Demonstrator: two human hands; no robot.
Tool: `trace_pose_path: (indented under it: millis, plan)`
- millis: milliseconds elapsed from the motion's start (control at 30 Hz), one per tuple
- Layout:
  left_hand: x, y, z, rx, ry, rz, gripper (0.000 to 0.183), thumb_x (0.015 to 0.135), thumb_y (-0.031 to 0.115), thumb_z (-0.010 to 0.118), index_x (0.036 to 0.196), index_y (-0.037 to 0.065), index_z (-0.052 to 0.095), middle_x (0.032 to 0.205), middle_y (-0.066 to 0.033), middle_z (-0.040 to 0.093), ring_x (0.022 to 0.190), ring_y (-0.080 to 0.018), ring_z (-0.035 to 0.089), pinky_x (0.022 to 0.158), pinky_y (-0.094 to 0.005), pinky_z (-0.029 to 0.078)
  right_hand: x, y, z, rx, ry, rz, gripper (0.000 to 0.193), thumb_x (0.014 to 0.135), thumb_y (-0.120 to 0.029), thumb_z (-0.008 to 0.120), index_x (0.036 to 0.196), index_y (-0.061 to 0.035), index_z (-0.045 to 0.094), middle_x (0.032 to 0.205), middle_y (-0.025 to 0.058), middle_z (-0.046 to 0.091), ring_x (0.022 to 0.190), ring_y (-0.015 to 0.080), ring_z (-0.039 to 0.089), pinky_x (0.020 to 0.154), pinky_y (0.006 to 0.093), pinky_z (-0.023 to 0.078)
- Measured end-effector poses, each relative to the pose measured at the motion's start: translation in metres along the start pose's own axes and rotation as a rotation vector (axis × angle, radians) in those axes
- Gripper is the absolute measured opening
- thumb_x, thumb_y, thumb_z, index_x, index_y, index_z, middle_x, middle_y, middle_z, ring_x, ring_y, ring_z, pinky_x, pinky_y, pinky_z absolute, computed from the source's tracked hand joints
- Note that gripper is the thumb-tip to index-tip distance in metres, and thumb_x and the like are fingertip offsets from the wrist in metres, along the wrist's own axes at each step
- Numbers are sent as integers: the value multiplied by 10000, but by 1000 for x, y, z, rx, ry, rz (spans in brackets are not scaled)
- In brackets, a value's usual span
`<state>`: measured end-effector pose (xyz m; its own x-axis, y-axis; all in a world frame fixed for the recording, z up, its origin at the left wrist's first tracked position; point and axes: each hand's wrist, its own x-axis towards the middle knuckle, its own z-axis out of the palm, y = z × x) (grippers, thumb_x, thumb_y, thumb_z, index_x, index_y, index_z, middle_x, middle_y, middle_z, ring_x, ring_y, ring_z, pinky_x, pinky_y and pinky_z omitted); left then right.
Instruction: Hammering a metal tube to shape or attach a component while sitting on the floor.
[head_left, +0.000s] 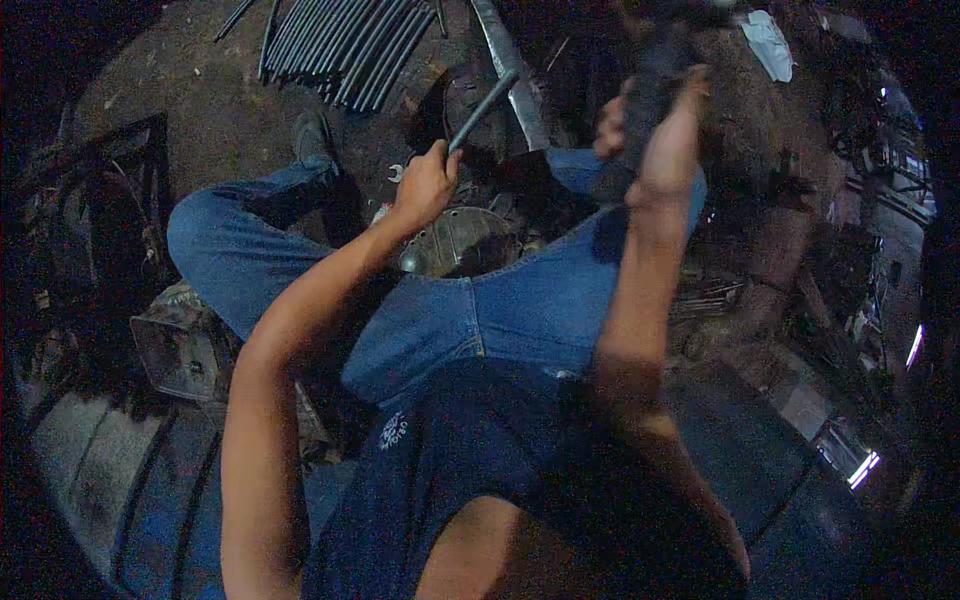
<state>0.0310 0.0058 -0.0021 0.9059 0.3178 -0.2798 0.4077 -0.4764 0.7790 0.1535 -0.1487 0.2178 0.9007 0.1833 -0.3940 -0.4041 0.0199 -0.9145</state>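
My left hand is closed round the lower end of a grey metal rod, which slants up and to the right. Over on the right, my right hand is raised, its fingers wrapped round a long dark tool. Motion blur and poor light hide what kind of tool that is. Between my knees, below the left hand, sits a round metal plate. A wrench end shows just left of that hand.
Several similar rods lie side by side on the floor ahead. A pale metal strip runs near the rod's tip. A whitish crumpled piece lies far right. A worn metal box stands beside my left leg; scrap clutters the right.
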Motion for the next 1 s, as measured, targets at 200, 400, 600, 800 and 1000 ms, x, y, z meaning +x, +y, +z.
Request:
trace_pose_path:
  millis: [200, 400, 600, 800, 1000]
  plan:
    - [-1, 5, -4, 24, -3, 4, 307, 917, 305, 462, 897, 0, 492, 721, -300, 575, 722, -492, 557, 657, -566, 418, 18, -48, 17, 116, -31, -609, 669, 872, -655, 180, 883, -62, 491, 581, 73, 494, 435, 198, 448, 422, 325, 387]
    - [4, 5, -4, 26, 17, 75, 317, 920, 313, 458, 928, 0, 501, 727, -303, 578, 740, -499, 553, 662, -563, 423, 53, 114, 13, -86, 41, 242, 632, 910, -612, 227, 887, -54, 522, 562, 56, 479, 422, 164, 447, 430, 322, 407]
    - [-2, 5, 0, 0, -50, -31, 351, 922, 333, 449, 944, -9, 526, 774, -306, 584, 783, -480, 565, 695, -552, 424, 30, 124, -34, 35, -16, 335, 621, 885, -648, 282, 781, -65, 467, 536, 42, 445, 407, 145, 417, 395, 290, 382]
    - [-1, 4, 0, -40, -63, -38, 399, 931, 349, 423, 902, -34, 530, 787, -303, 587, 816, -491, 555, 710, -540, 413, 14, 138, -23, -43, 76, 425, 562, 882, -618, 370, 785, -74, 474, 536, 33, 449, 417, 137, 438, 401, 283, 386]
    - [2, 3, 3, -31, -81, -64, 420, 940, 365, 389, 921, -34, 520, 802, -308, 583, 823, -500, 545, 729, -543, 407, 25, 72, -33, 39, -165, 126, 615, 874, -656, 314, 784, -94, 549, 560, 27, 522, 424, 142, 485, 412, 289, 422]
